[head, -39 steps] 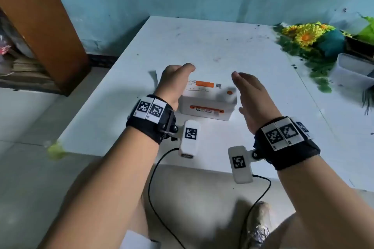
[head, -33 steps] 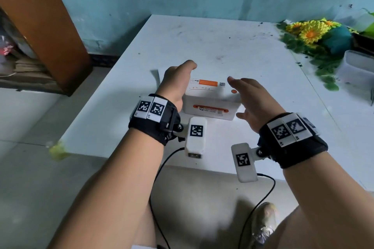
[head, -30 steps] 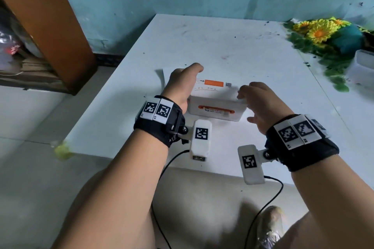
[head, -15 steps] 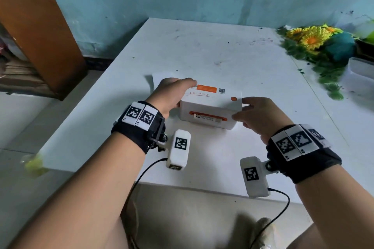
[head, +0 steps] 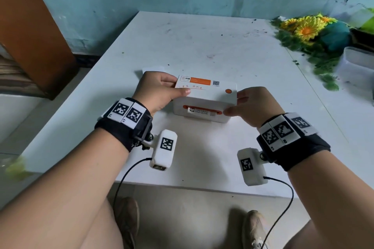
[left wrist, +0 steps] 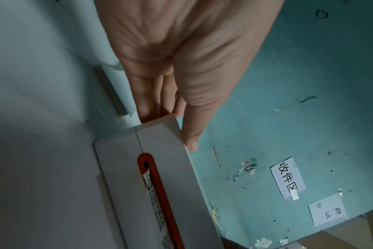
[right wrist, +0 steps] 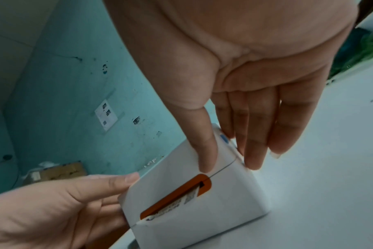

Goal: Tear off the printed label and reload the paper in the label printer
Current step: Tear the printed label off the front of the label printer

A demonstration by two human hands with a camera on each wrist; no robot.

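Note:
A white label printer with an orange slot stands on the white table close to me. A short printed label sticks out of the slot. My left hand grips the printer's left end, with the thumb on the top front edge and the fingers over the back. My right hand pinches the right end, thumb on the front face and fingers along the side. The left wrist view shows the left hand on the printer's corner. In the right wrist view the right hand holds the printer by its label.
A white sheet of paper lies behind my left hand. Artificial flowers and a clear plastic tub sit at the table's far right. A brown cabinet stands left of the table. The table's near edge is just below my wrists.
Both hands came in from hovering beside the printer and now grip its two ends. The printer has stayed on the table.

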